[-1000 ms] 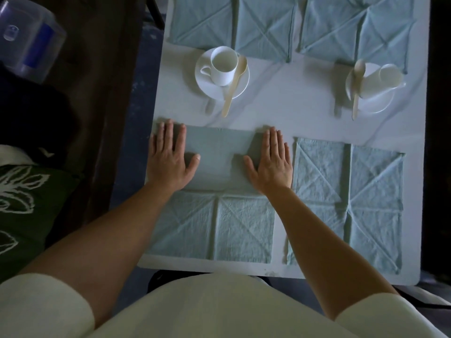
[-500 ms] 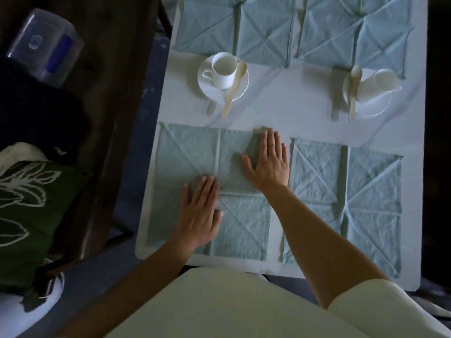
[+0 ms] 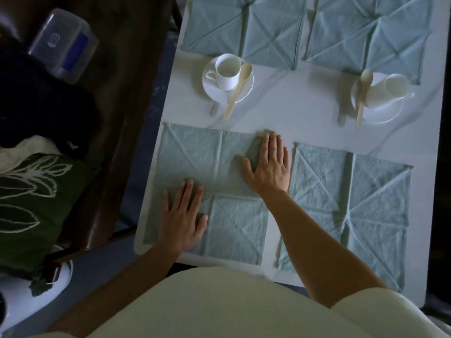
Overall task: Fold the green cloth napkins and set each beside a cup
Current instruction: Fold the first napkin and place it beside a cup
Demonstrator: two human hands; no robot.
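A pale green napkin [image 3: 195, 162] lies spread flat at the near left of the white table [image 3: 292, 113], creased in squares and diagonals. My left hand [image 3: 183, 215] presses flat on its near left part with straight fingers. My right hand [image 3: 268, 164] lies flat on its far right corner. A second open napkin [image 3: 366, 203] lies to the right. Two more napkins [image 3: 244, 28] [image 3: 366, 32] are spread at the far edge. A white cup [image 3: 225, 71] stands on a saucer with a wooden spoon; another cup [image 3: 395, 85] on a saucer sits at the right.
A clear plastic container [image 3: 63, 45] and dark clothing lie on a dark wooden bench to the left. A green cushion with white leaf print [image 3: 31, 203] sits below them. The table's near edge is against my body.
My left hand slid from the napkin's far left corner to its near left part. The napkin, half folded a second ago, now lies fully open. My right hand stayed put.
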